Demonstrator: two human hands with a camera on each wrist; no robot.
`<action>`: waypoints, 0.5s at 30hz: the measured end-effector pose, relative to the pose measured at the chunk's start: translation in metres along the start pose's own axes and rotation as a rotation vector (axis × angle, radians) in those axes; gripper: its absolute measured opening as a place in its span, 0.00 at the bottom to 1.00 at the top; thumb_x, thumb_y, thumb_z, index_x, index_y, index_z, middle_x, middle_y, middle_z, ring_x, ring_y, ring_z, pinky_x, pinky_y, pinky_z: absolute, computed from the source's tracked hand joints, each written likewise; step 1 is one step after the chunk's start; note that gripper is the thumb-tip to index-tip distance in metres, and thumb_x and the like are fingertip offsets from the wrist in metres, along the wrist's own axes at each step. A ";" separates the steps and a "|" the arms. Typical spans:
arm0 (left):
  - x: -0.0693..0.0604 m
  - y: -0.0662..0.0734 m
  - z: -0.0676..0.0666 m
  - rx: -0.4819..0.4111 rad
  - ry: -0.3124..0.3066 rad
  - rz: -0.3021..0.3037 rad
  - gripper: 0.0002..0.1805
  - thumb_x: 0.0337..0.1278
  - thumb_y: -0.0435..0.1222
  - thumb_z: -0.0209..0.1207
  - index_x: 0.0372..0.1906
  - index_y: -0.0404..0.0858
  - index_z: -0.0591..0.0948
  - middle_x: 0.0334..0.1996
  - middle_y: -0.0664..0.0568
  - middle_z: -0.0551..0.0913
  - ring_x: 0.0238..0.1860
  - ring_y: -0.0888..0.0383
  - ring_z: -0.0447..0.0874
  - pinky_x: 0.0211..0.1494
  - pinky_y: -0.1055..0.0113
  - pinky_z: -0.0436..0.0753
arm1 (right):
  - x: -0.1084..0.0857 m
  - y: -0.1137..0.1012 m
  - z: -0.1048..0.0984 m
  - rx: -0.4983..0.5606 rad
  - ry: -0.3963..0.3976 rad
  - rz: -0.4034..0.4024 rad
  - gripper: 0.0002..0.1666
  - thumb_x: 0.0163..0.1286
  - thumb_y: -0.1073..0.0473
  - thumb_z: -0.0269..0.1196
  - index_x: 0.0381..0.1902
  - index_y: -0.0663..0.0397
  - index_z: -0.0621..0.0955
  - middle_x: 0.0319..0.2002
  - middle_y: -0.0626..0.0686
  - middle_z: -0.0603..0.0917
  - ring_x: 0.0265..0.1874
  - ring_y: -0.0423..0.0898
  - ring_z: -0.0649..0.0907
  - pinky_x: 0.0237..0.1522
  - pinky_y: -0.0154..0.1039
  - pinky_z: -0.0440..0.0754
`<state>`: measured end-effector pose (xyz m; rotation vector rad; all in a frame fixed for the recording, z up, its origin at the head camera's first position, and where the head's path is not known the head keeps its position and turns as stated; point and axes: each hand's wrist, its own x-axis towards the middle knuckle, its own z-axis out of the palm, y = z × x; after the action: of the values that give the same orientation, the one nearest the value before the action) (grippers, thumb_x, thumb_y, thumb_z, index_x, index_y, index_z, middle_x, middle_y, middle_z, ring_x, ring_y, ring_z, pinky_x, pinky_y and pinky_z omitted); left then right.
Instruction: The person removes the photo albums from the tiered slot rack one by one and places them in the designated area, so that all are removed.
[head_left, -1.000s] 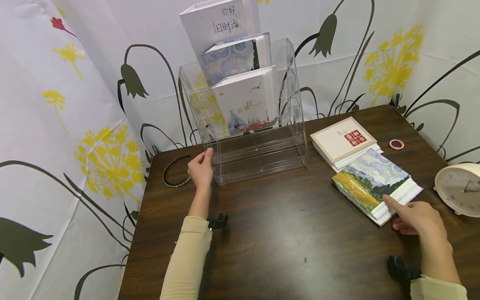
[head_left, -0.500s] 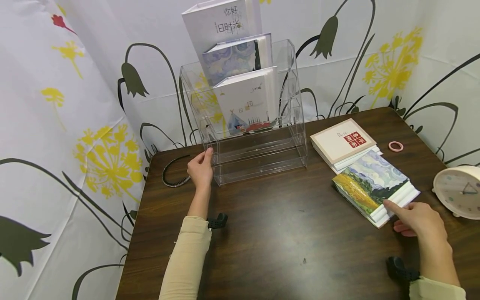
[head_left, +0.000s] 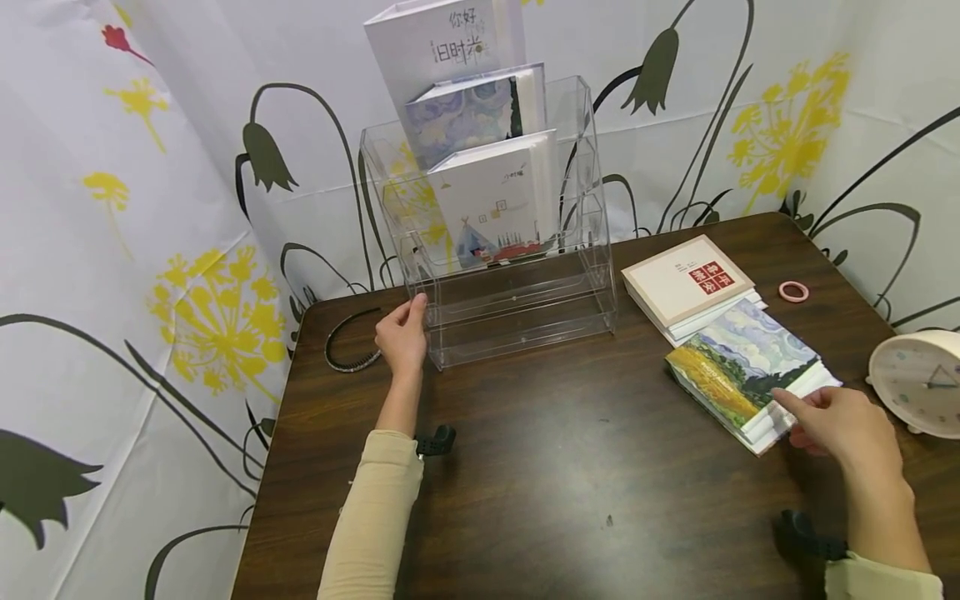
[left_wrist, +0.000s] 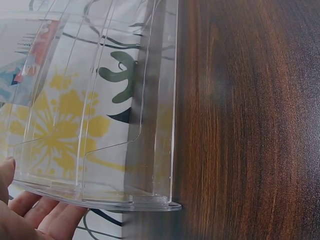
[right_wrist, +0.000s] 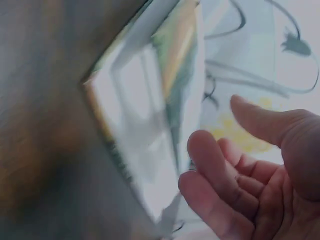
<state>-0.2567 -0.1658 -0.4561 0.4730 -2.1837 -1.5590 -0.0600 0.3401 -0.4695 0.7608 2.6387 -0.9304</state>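
At the lower left side of a clear tiered rack (head_left: pixel 525 337), my left hand (head_left: pixel 402 337) pinches the rack's edge between thumb and fingers. The left wrist view has the same hand (left_wrist: pixel 47 215) with its fingers behind the clear side panel (left_wrist: pixel 107 204). By the near right corner of a book with a painted landscape cover (head_left: pixel 738 362) is my right hand (head_left: pixel 851 433). In the right wrist view this hand (right_wrist: pixel 250 185) has its thumb apart from loosely bent fingers, beside the blurred book (right_wrist: pixel 142 107), gripping nothing. Three books, one white (head_left: pixel 487 208), stand in the rack's upper tiers.
Partly under the landscape book lies a cream book with red characters (head_left: pixel 686 279). A pink ring (head_left: pixel 793 291) and a round clock (head_left: pixel 915 383) are on the right of the brown table (head_left: pixel 555 467). A dark headband (head_left: pixel 330 350) lies left of the rack. Patterned fabric hangs behind.
My right hand has risen slightly and shifted a little right at the book's corner. The landscape book has shifted slightly left since the first frame. My left hand has kept its hold on the rack.
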 end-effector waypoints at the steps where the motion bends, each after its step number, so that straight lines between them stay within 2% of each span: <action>1: 0.000 0.000 0.000 0.002 0.002 0.002 0.25 0.57 0.55 0.66 0.46 0.38 0.88 0.37 0.46 0.88 0.27 0.42 0.85 0.22 0.76 0.78 | -0.001 -0.005 -0.002 -0.013 0.024 -0.038 0.45 0.66 0.26 0.53 0.40 0.68 0.78 0.18 0.50 0.85 0.22 0.48 0.83 0.25 0.44 0.71; 4: 0.001 0.001 0.000 0.013 0.003 0.002 0.25 0.56 0.55 0.66 0.46 0.38 0.88 0.37 0.46 0.88 0.25 0.47 0.85 0.23 0.74 0.79 | -0.002 -0.022 -0.005 -0.037 0.075 -0.161 0.41 0.68 0.28 0.53 0.40 0.66 0.78 0.19 0.50 0.85 0.24 0.49 0.80 0.24 0.42 0.68; 7: 0.002 0.001 0.000 0.024 0.000 0.006 0.24 0.56 0.55 0.66 0.46 0.39 0.88 0.37 0.47 0.89 0.27 0.52 0.84 0.29 0.73 0.78 | -0.001 -0.043 -0.004 -0.038 0.116 -0.319 0.34 0.69 0.33 0.56 0.37 0.62 0.79 0.21 0.48 0.85 0.24 0.47 0.78 0.22 0.40 0.68; 11: 0.002 0.002 0.000 0.024 0.000 0.002 0.24 0.57 0.55 0.66 0.47 0.39 0.88 0.38 0.46 0.88 0.29 0.49 0.85 0.30 0.73 0.78 | 0.002 -0.078 0.004 -0.021 0.184 -0.509 0.25 0.68 0.39 0.62 0.32 0.58 0.80 0.23 0.49 0.84 0.24 0.48 0.77 0.23 0.40 0.69; 15: 0.001 0.001 0.001 0.018 0.006 -0.008 0.25 0.56 0.55 0.66 0.46 0.39 0.88 0.38 0.46 0.88 0.30 0.43 0.86 0.25 0.75 0.78 | 0.002 -0.119 0.009 0.026 0.213 -0.629 0.20 0.66 0.44 0.66 0.32 0.56 0.82 0.29 0.53 0.85 0.28 0.51 0.82 0.27 0.43 0.73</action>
<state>-0.2581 -0.1656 -0.4551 0.4918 -2.1957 -1.5404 -0.1267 0.2565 -0.4159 0.0070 3.1276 -1.0699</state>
